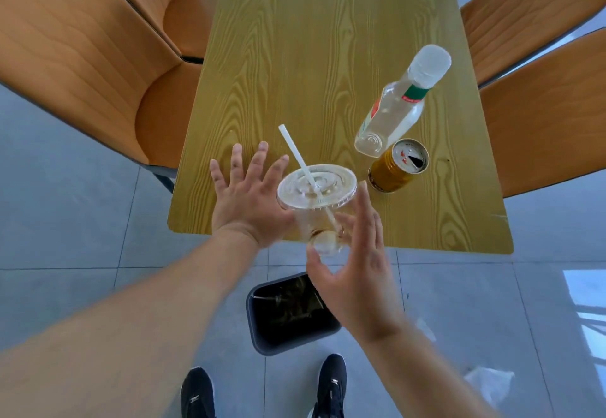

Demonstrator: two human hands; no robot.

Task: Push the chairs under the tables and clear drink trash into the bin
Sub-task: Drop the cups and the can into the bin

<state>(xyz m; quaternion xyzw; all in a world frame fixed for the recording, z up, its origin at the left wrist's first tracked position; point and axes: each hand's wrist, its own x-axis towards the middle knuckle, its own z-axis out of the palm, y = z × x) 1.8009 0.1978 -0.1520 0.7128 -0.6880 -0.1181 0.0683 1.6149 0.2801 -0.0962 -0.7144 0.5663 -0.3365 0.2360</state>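
A clear plastic cup point(316, 193) with a lid and white straw stands at the near edge of the wooden table point(295, 73). My left hand point(249, 194) is spread open just left of the cup, its palm close to the cup's side. My right hand point(357, 270) is open on the cup's right and near side, fingers apart. Neither hand is closed on the cup. A clear plastic bottle point(396, 106) with a white cap and a gold drink can point(396, 165) stand to the right on the table. A dark bin point(288, 312) sits on the floor below the table edge.
Orange chairs point(98, 66) line the table's left side, with more orange chairs point(541, 89) on the right. My black shoes point(331, 385) stand on grey floor tiles near the bin. A crumpled clear wrapper point(488, 381) lies on the floor at lower right.
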